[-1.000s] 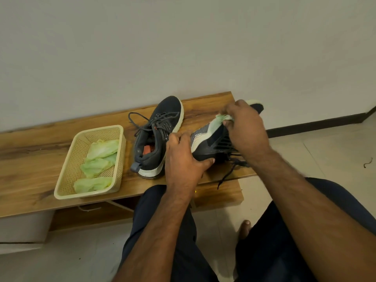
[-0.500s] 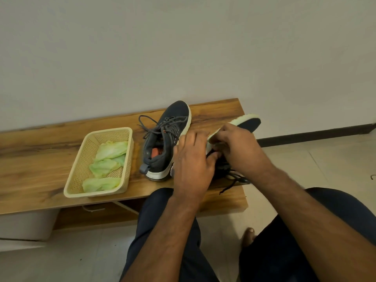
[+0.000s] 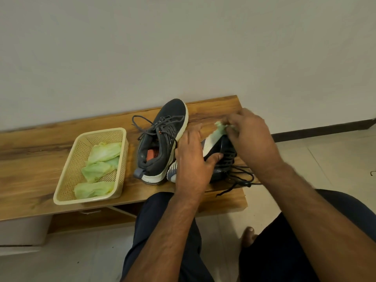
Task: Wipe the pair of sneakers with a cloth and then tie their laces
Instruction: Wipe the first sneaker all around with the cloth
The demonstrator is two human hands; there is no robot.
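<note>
Head view: we see the fingers (image 3: pixel 234 132) of the right hand (image 3: pixel 251 137) curled round a bunched pale-green cloth (image 3: pixel 219 127), pressing it against the sole edge of a dark sneaker (image 3: pixel 223 157) that lies tipped on its side on the wooden worktop (image 3: pixel 40 159). Our left hand (image 3: pixel 192 159) steadies that sneaker, thumb hooked over its upper and fingers wrapped round the sole. Its black laces (image 3: pixel 238 180) trail loose over the worktop's near edge. Just beside it, to the left, the second sneaker (image 3: pixel 162 141) stands upright with grey laces (image 3: pixel 146 127) also untied. Further left, a cream basket (image 3: pixel 67 169) holds more folded green cloths (image 3: pixel 97 169). We judge the wiping to be under way on one shoe; whether the other is already wiped we cannot tell, and both laces remain to be tied
</note>
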